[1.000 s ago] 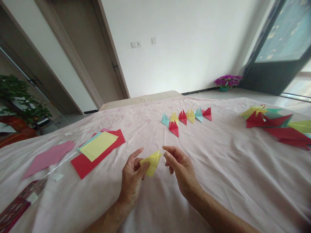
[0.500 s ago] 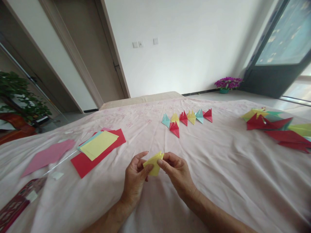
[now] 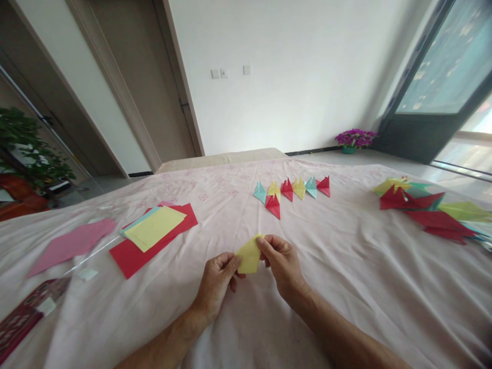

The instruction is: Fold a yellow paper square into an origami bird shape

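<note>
A folded piece of yellow paper (image 3: 249,257) is held between my two hands above the pink tablecloth. My left hand (image 3: 220,277) pinches its left edge with thumb and fingers. At the upper right corner, my right hand (image 3: 282,259) grips it between thumb and forefinger. Beyond the hands, several small folded paper pieces in red, yellow and light blue stand in a row, with one red folded piece (image 3: 273,206) in front of them. The fingers behind the yellow paper are partly hidden.
On the left lie a yellow sheet (image 3: 156,229) over blue and red ones, a pink sheet (image 3: 73,245) and a dark red patterned object (image 3: 26,318). Larger red folded papers (image 3: 442,223) are piled at the right. The tablecloth (image 3: 346,287) is wrinkled.
The yellow paper has been turned so a flatter face shows, and its pointed flaps no longer stand apart. My right hand has shifted slightly up at its corner. The view has tilted a little.
</note>
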A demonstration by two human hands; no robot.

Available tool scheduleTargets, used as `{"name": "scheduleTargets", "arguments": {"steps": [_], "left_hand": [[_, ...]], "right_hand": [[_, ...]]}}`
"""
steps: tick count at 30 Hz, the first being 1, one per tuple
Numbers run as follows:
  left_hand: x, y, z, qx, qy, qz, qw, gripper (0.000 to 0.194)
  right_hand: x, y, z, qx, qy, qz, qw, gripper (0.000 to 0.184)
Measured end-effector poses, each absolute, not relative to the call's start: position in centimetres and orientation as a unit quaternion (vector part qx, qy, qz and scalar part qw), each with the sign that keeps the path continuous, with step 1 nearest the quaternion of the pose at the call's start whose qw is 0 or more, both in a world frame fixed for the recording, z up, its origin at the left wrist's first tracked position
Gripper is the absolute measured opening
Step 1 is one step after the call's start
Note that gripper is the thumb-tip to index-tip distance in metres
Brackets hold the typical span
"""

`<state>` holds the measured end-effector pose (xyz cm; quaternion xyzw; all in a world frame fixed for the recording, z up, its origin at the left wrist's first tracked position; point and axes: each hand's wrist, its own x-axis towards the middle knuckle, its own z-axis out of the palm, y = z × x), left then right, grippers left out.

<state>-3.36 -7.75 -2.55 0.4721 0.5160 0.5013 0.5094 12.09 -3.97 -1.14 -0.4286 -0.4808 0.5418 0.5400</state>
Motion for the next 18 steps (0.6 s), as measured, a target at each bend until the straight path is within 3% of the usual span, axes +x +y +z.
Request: {"name": "scheduleTargets", "arguments": {"steps": [7, 18], "left_hand": [[-3.6, -7.5, -2.8, 0.490, 0.540, 0.506, 0.460, 0.040], [-3.2, -8.5, -2.7, 0.518, 0.494, 0.479, 0.508, 0.042]], "right_hand": [[11.5, -4.0, -1.9, -0.403, -0.531, 0.575, 0.473, 0.035], [11.7, -3.8, -2.7, -0.423, -0.517, 0.526, 0.526, 0.039]]}}
